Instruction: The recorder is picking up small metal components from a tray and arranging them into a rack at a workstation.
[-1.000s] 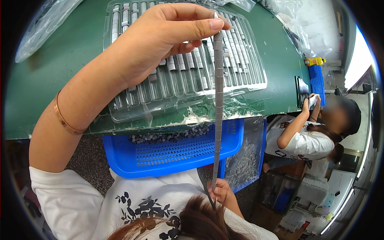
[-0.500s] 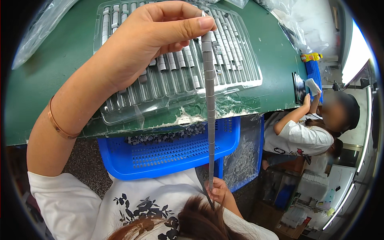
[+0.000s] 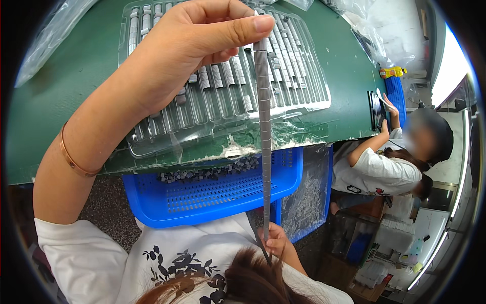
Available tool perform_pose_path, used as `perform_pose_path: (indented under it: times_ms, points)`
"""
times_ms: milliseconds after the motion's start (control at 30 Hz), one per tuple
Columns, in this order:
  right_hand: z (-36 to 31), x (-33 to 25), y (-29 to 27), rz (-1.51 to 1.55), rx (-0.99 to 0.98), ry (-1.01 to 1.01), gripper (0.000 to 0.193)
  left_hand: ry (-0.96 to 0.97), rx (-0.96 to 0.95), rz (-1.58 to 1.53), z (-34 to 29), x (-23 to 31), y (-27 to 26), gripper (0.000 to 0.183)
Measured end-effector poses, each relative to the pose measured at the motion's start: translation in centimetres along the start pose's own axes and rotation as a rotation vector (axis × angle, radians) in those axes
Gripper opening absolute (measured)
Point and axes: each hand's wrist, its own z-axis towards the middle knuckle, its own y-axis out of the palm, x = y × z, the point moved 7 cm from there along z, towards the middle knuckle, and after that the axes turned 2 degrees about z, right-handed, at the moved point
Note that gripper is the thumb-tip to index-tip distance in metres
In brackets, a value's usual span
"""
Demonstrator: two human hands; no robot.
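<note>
A long, slim row of short grey ribbed cylinders (image 3: 265, 126), set end to end, runs from the tray down towards my body. At its far end my left hand (image 3: 223, 33) is closed, thumb and fingers pinching the row above the tray. My right hand (image 3: 276, 239) grips the near end close to my shirt, its fingers partly hidden. Beneath my left hand lies a clear plastic tray (image 3: 195, 117) with long grooves. Several grooves hold rows of similar grey cylinders (image 3: 238, 71), some with gaps.
A blue perforated basket (image 3: 212, 215) with many loose small grey pieces (image 3: 217, 172) sits below the worn edge of the green table (image 3: 349, 101). Clear plastic bags (image 3: 50, 40) lie at the far left. On the right, a co-worker (image 3: 385, 157) handles a black round object (image 3: 375, 111).
The upper end of the row has shifted slightly left and my left hand has turned a little. The co-worker's hands have moved closer to the black round object.
</note>
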Motion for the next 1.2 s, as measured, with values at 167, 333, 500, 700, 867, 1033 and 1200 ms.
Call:
perform_pose_path:
  times_ms: [167,333,500,700,867,1033,1200]
  points:
    - [0.2,-0.2,0.3,-0.031,-0.024,-0.017,0.015,0.061,-0.013,0.044,-0.2,0.4,-0.6,0.025]
    - [0.2,-0.2,0.4,-0.017,-0.034,-0.012,0.013,0.037,0.047,0.094,-0.2,0.4,-0.7,0.026]
    - [-0.1,0.2,0.1,-0.013,-0.027,-0.013,0.012,0.058,0.071,0.104,-0.3,0.4,-0.7,0.026]
    - [-0.2,0.4,-0.4,-0.084,0.031,-0.019,0.020,0.049,0.076,0.099,-0.3,0.5,-0.7,0.025]
    - [0.0,0.2,0.0,-0.103,0.026,0.007,0.023,0.018,0.042,0.099,-0.2,0.2,-0.6,0.024]
    - [0.4,0.1,0.6,-0.063,0.026,0.002,0.023,0.032,0.055,0.142,-0.3,0.6,-0.5,0.022]
    - [0.5,0.1,0.5,-0.069,-0.004,-0.018,0.021,0.035,0.054,0.107,-0.3,0.4,-0.7,0.022]
